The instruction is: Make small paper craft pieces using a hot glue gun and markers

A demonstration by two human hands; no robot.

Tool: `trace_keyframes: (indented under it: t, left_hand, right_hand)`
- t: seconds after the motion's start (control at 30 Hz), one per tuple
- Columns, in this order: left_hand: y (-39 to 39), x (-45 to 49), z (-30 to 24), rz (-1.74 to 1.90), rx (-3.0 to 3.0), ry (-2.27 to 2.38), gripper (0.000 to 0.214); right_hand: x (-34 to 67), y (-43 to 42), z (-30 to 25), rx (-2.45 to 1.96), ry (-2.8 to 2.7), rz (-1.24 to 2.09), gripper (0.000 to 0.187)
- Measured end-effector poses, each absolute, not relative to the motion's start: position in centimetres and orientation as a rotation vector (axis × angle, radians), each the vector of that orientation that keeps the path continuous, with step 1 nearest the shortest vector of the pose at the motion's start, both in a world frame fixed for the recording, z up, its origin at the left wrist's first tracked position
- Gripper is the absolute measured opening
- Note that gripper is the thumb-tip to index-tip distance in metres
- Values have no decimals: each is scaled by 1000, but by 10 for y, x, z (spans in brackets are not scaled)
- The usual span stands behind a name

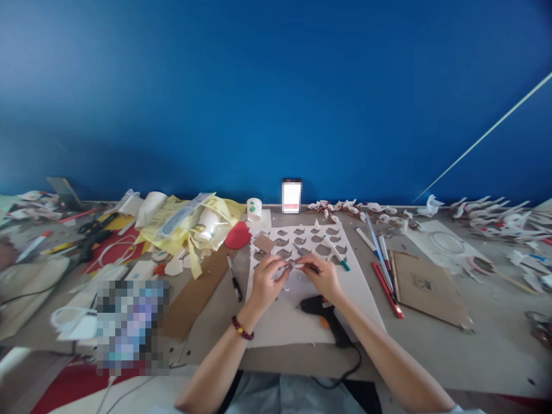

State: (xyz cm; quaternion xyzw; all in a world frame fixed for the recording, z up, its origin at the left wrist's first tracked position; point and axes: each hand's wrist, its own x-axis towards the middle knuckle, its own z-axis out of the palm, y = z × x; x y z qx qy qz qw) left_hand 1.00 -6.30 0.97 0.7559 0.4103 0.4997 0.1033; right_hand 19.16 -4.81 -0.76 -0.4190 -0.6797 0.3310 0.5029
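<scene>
Above a white foam sheet (276, 330) with rows of cut-out shapes, my two hands meet fingertip to fingertip. My left hand (268, 277) pinches a small white piece (296, 265) from the left. From the right, my right hand (321, 276) closes on the same piece, its exact shape hidden by the fingers. A slim dark tool, perhaps a pen or knife, shows by the right fingers; whether it is held, I cannot tell. A black glue gun (330, 319) lies below the right hand. Beyond the hands are a small cardboard piece (264, 243) and a teal-capped marker (338, 254).
A black pen (234, 279) and a cardboard strip (194, 307) lie left. Yellow packaging (172, 221), a paper cup (254, 209) and a phone (292, 196) stand behind. Red cutter (388, 290), brown cardboard (426, 287) and several white bird-like cut-outs (495, 221) lie right.
</scene>
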Motion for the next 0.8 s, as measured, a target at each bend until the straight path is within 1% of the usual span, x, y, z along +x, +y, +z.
trace_keyframes:
  t: [0.6,0.8]
  left_hand:
    - [-64,12,10,1525,2226,1183,5]
    - [-64,13,7,1523,2217,1191,7]
  right_hand:
    - [189,-48,-9,-1003,-1569,841,10]
    - [189,-48,-8,-1006,-1554,856,10]
